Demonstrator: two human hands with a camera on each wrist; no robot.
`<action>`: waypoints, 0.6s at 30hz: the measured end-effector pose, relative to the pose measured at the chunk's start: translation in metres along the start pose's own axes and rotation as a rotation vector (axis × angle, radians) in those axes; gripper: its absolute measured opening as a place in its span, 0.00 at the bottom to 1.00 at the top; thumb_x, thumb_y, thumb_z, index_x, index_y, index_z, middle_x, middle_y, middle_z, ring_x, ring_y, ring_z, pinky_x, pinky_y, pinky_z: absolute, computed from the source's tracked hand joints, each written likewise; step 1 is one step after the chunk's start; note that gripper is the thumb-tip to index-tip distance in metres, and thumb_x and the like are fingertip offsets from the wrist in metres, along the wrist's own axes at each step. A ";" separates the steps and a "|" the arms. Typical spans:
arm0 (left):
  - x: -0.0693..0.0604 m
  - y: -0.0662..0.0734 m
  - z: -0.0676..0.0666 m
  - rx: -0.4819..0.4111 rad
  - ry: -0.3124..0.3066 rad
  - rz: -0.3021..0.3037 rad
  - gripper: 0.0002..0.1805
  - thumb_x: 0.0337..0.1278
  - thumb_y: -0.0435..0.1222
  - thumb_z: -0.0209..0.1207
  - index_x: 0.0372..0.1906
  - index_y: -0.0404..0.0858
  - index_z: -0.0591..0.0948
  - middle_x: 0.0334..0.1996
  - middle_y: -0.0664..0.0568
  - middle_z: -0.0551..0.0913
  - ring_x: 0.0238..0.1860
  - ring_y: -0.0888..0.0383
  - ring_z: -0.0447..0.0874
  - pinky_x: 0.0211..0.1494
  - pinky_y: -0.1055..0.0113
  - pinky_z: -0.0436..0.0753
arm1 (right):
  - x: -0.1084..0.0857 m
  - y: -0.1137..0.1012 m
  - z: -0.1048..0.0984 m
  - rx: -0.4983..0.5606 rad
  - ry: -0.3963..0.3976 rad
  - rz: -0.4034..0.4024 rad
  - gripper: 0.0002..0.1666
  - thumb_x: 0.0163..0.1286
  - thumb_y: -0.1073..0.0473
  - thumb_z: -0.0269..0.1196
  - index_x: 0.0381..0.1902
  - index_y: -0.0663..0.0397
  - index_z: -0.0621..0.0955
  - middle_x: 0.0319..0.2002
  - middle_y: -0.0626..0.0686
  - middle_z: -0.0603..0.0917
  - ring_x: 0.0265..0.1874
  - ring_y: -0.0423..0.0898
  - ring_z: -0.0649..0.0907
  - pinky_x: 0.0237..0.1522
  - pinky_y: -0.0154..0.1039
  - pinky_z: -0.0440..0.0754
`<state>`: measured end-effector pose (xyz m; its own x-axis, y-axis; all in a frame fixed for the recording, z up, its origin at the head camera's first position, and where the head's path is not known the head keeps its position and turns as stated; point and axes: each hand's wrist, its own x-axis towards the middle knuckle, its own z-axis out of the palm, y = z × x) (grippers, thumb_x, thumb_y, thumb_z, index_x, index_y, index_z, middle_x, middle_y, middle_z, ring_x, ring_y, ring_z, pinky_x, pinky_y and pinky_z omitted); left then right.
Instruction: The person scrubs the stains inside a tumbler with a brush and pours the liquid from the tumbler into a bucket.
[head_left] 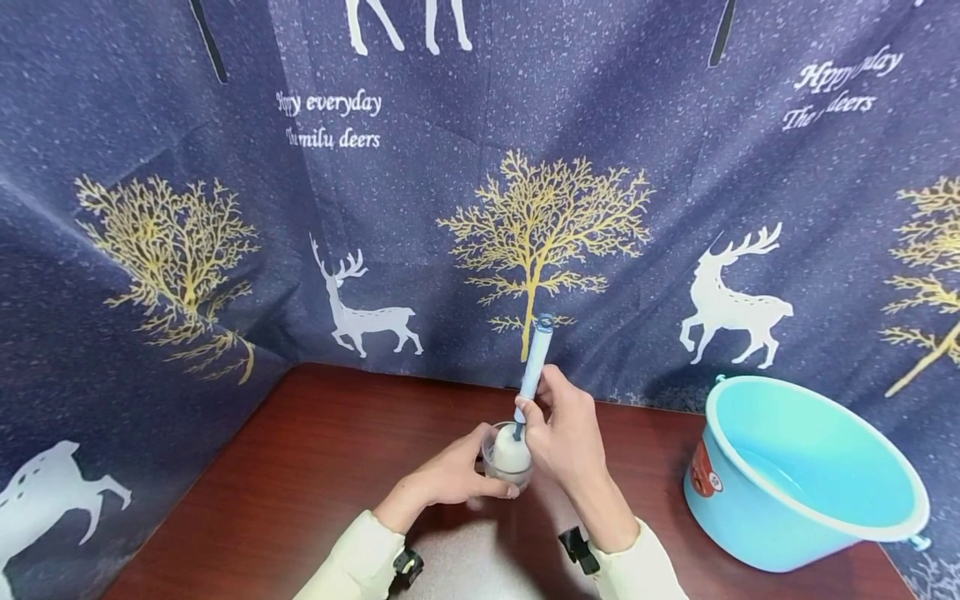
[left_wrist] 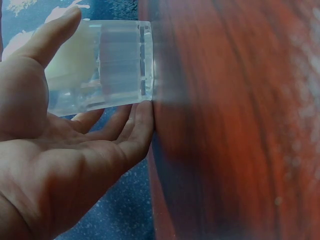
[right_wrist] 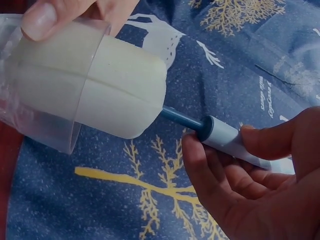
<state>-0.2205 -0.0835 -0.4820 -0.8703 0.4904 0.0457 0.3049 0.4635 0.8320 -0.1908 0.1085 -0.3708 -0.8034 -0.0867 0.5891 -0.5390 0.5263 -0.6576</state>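
Observation:
A clear plastic cup [head_left: 516,478] stands near the middle of the table, and my left hand [head_left: 452,472] holds it, thumb on one side and fingers on the other. In the left wrist view, the base of the cup [left_wrist: 122,65] is close to or on the tabletop. The white sponge head of a cup brush [right_wrist: 130,87] is partly inside the cup and partly out of its mouth. My right hand [head_left: 567,429] grips the brush's pale blue handle [head_left: 536,362], which tilts up and away from the cup. A darker blue stem [right_wrist: 182,120] joins handle and sponge.
A light blue plastic tub [head_left: 757,517] with a red label stands at the table's right side. The reddish-brown wooden table [head_left: 247,508] meets a dark blue cloth [head_left: 420,208] printed with deer and trees at the back and left.

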 end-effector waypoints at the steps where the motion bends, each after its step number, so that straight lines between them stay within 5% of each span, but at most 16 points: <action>1: 0.000 0.000 0.000 0.002 0.001 0.001 0.38 0.49 0.54 0.80 0.61 0.49 0.73 0.53 0.60 0.82 0.57 0.61 0.81 0.64 0.60 0.79 | 0.000 0.000 0.000 0.003 -0.001 -0.001 0.14 0.64 0.74 0.71 0.38 0.52 0.79 0.24 0.50 0.86 0.17 0.38 0.76 0.21 0.34 0.73; 18: -0.001 0.003 -0.001 -0.004 0.008 0.018 0.46 0.49 0.53 0.80 0.73 0.53 0.72 0.55 0.63 0.83 0.57 0.62 0.81 0.64 0.58 0.78 | 0.003 0.009 0.003 0.183 -0.037 -0.068 0.14 0.66 0.76 0.70 0.42 0.55 0.81 0.33 0.48 0.91 0.33 0.45 0.89 0.32 0.38 0.86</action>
<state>-0.2194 -0.0834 -0.4794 -0.8680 0.4923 0.0649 0.3188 0.4522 0.8330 -0.1987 0.1110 -0.3765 -0.7704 -0.1497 0.6197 -0.6268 0.3560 -0.6931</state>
